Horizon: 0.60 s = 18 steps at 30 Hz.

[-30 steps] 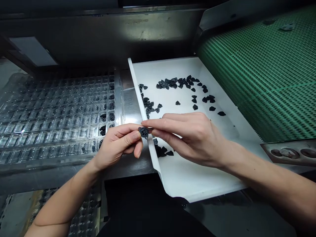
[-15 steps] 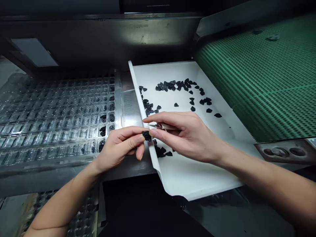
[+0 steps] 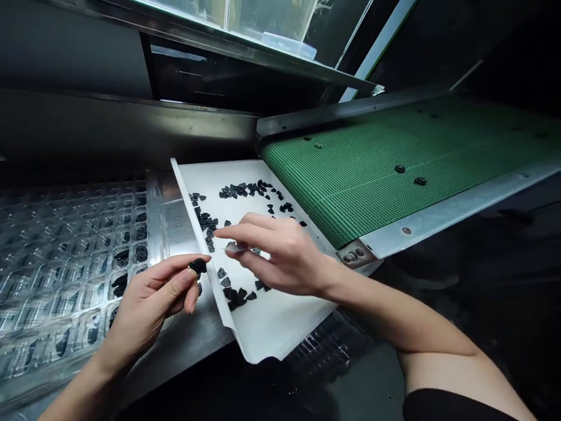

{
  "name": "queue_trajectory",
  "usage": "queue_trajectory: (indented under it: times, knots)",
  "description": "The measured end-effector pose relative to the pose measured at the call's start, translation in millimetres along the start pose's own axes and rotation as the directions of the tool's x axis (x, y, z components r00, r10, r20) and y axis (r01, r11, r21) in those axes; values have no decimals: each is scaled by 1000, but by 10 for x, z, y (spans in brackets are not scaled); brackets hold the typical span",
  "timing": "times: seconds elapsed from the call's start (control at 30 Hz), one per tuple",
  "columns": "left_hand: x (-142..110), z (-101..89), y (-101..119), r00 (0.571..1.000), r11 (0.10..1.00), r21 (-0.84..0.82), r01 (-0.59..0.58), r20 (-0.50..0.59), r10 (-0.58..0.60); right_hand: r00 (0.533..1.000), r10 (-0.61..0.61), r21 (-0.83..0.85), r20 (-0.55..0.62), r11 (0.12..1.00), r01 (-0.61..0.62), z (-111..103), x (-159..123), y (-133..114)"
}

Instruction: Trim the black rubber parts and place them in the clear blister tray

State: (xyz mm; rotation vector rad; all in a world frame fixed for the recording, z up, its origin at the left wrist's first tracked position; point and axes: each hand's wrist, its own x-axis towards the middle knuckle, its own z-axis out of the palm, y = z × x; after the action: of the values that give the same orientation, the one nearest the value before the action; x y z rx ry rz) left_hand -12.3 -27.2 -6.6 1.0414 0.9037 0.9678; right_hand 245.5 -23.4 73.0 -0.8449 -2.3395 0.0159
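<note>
My left hand (image 3: pixel 153 295) pinches a small black plastic part (image 3: pixel 198 266) between thumb and fingers, beside the raised left edge of a white tray (image 3: pixel 267 324). Over that tray, my right hand (image 3: pixel 280 254) is closed around a small craft knife (image 3: pixel 235 248); motion blurs its blade, and the palm hides most of the handle. The forefinger reaches towards loose black parts (image 3: pixel 205 221) along the tray's left edge, and I cannot tell whether it touches them. Another cluster of black parts (image 3: pixel 240 190) lies farther back on the tray.
Clear plastic blister trays (image 3: pixel 65 251) lie at the left, with black parts in some pockets. A green conveyor belt (image 3: pixel 350 169) with several parts on it slopes to the tray's right side. A metal wall (image 3: pixel 197 131) stands behind.
My right hand has moved away from the part in my left hand and over the loose parts. The left hand still holds its part. The view has swung right, showing more conveyor.
</note>
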Motion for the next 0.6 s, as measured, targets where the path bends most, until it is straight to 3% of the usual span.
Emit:
queue_trajectory:
  times: [0.07,0.13,0.17,0.2,0.27,0.3,0.43,0.6]
  knots:
    - [8,1,-14,1000,1000,1,7,-5,-7,1000,-5,-84,2,996,5,-391,53,-82]
    - [26,0,-43,1000,1000,13,1,18,-2,999,-38,-214,-17,976,34,-813,174,11]
    - [35,1,-59,999,1000,19,-9,37,8,999,40,-286,23,958,-32,-1010,257,145]
    - [43,4,-74,998,999,28,-21,53,20,981,192,-355,25,919,-171,-1186,345,337]
    - [53,12,-93,997,998,47,-49,68,46,867,498,-567,-34,704,-427,-1458,505,845]
    - [56,17,-97,996,996,60,-65,71,61,825,564,-613,-42,637,-467,-1551,561,1126]
    - [76,26,-104,989,985,97,-140,67,134,751,660,-669,5,561,-488,-1680,583,2079]
    - [119,32,-160,986,987,40,-155,61,153,747,657,-652,103,611,-449,-1651,342,2648]
